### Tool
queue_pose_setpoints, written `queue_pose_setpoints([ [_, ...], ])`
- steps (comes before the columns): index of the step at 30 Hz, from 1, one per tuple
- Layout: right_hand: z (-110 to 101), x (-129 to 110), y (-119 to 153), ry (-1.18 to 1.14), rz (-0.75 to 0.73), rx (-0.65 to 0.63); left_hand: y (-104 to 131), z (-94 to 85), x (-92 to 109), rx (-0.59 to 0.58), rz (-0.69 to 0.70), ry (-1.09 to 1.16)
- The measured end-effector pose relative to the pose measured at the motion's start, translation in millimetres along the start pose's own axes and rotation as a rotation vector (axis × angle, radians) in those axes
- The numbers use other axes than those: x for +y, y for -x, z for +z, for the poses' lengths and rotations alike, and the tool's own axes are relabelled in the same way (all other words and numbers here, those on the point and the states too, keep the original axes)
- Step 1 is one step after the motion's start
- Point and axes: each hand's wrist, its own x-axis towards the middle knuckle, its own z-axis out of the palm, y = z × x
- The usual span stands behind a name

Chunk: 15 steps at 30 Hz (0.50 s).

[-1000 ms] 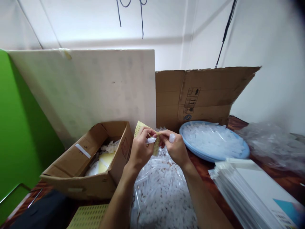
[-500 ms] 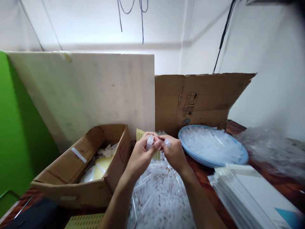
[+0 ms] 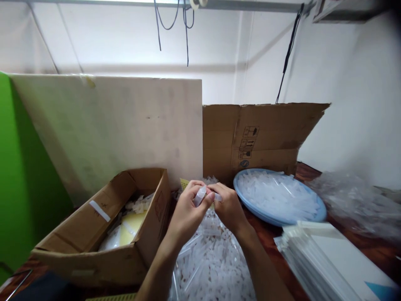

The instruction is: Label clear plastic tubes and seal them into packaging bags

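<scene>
My left hand [image 3: 185, 211] is closed around a small translucent plastic tube [image 3: 199, 196], which sticks up between thumb and fingers. Close against it, my right hand [image 3: 230, 211] grips another small translucent plastic tube [image 3: 216, 197], partly hidden by the fingers. The fingertips of both hands meet in the middle. Beneath the hands and forearms spreads a heap of small clear and white plastic pieces [image 3: 216, 259], some of them long thin tubes. The corner of a yellow printed sheet [image 3: 184, 183] shows just behind my left hand.
An open cardboard box [image 3: 94, 263] with plastic pieces and yellow sheets stands at left. On the right are a blue basin [image 3: 275, 221] heaped with translucent pieces, a white stack [image 3: 338, 255] and crumpled clear plastic [image 3: 354, 205]. A white board [image 3: 125, 129] and cardboard panel [image 3: 269, 133] stand behind.
The whole view has tilted up slightly. The tube in my right hand now lies more sideways, toward the left hand's thumb, and the left tube leans further right.
</scene>
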Motion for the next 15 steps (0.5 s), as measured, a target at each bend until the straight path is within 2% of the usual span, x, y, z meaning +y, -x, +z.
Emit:
queue_pose_setpoints([
  [15, -0.2, -2.0, 0.5, 0.011, -0.020, 0.001, 2.6, -0.2, 7.2, 0.012, 0.007, -0.093],
])
